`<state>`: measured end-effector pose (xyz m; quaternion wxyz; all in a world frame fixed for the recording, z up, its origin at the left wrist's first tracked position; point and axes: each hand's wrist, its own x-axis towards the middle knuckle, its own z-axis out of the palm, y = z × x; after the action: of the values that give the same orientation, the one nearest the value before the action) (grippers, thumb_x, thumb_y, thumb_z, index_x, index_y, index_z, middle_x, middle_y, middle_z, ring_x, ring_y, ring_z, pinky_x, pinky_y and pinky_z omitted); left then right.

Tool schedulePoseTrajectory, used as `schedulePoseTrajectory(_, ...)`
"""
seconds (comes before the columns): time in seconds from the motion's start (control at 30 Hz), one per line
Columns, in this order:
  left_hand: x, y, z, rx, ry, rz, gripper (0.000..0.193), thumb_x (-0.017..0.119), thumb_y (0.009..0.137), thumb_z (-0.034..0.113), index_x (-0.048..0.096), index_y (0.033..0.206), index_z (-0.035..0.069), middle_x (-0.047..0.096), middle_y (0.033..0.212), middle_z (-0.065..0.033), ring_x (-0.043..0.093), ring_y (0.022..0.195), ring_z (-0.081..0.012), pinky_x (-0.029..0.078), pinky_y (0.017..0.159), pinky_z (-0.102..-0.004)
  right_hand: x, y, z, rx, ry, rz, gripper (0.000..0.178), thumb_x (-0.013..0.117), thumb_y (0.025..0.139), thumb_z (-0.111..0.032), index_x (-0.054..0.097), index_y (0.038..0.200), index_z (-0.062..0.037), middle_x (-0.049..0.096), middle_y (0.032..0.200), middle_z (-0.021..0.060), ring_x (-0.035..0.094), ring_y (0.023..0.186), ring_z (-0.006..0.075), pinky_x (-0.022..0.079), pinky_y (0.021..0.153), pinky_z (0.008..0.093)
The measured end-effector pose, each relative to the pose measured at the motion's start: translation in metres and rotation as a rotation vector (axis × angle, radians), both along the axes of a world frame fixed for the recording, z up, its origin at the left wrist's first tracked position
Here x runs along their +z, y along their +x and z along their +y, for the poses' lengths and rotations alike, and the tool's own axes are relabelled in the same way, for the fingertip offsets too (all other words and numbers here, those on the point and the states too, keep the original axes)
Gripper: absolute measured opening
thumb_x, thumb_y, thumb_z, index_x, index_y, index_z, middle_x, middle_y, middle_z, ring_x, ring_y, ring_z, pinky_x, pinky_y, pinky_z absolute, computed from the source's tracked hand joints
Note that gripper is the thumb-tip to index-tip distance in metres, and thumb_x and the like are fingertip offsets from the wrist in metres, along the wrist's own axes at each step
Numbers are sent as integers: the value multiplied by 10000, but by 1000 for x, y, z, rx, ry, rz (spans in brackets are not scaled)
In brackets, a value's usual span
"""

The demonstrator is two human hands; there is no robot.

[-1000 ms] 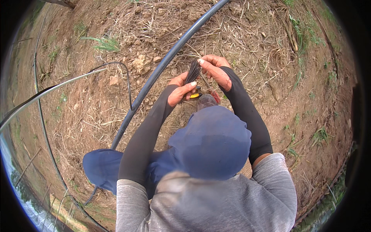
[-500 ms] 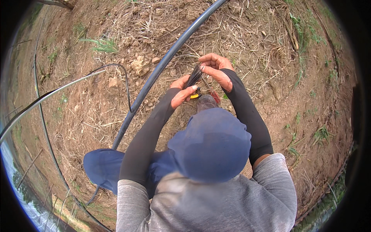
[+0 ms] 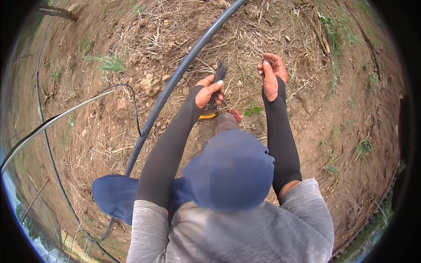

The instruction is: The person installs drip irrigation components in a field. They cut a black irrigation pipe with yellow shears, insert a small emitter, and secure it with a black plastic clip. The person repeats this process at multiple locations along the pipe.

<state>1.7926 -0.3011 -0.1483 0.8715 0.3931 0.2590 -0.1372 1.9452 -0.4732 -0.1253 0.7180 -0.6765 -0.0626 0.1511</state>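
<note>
My left hand (image 3: pixel 209 93) is closed around a bundle of thin black strands (image 3: pixel 220 70), which stick up past the fingers and poke out below them. To its right, my right hand (image 3: pixel 272 75) is raised apart from the bundle, thumb and fingertips pinched together. Whatever sits in that pinch is too fine to make out. Just below the left hand, by the toe of a brown boot (image 3: pixel 225 123), a yellow handle (image 3: pixel 207 116) and a red handle (image 3: pixel 235 115) show on the ground; whether they belong to one tool I cannot tell.
A thick black pipe (image 3: pixel 175 81) runs diagonally across the ground left of my hands. A thin black tube (image 3: pixel 133 98) curves onto it, near a pale bent rod (image 3: pixel 66 112). Dry straw, stones and grass tufts (image 3: pixel 112 64) cover the soil. My blue-trousered knees (image 3: pixel 228 171) are bent below.
My right hand has moved away from the bundle, to the right and slightly up, with its fingers pinched. The left hand keeps the bundle, now more upright.
</note>
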Motion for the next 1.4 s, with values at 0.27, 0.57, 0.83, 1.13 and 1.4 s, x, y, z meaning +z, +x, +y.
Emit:
schedulePoseTrajectory(0.27,-1,8,9,98,-305,-95,440,432,1028,342,482,1336,32,662,997,-67,666,842,-157,571,718,-306,-36,-39,-21,113,324,567,254,614,919,-53,576,1161,17,621,1033,85,591,854,128,507,752,249)
schedulePoseTrajectory(0.57,-25,4,12,84,-300,-112,413,507,1007,297,497,1313,19,631,874,-31,594,687,-110,492,560,-251,-42,-55,-4,211,328,773,325,600,943,-109,530,1243,-8,604,1014,65,517,728,87,437,593,200)
schedulePoseTrajectory(0.83,-15,-2,4,16,-275,-152,273,505,1008,283,535,1131,40,588,816,-22,540,612,-95,437,489,-238,-6,-54,16,420,154,737,466,622,948,-334,543,1256,6,602,889,20,489,662,60,394,581,186)
schedulePoseTrajectory(1.13,15,-10,-1,-125,8,32,218,509,998,296,544,1000,81,546,773,20,507,618,-66,392,513,-211,-7,-56,28,569,-169,412,419,680,904,-356,676,1122,1,692,950,67,622,873,117,484,818,274)
schedulePoseTrajectory(1.4,18,-9,-8,-382,635,-31,400,496,961,273,499,1223,-29,640,848,-140,633,704,-248,503,650,-364,-27,-58,18,577,-174,451,376,686,895,-348,696,1071,-15,698,951,57,620,868,118,487,805,279)
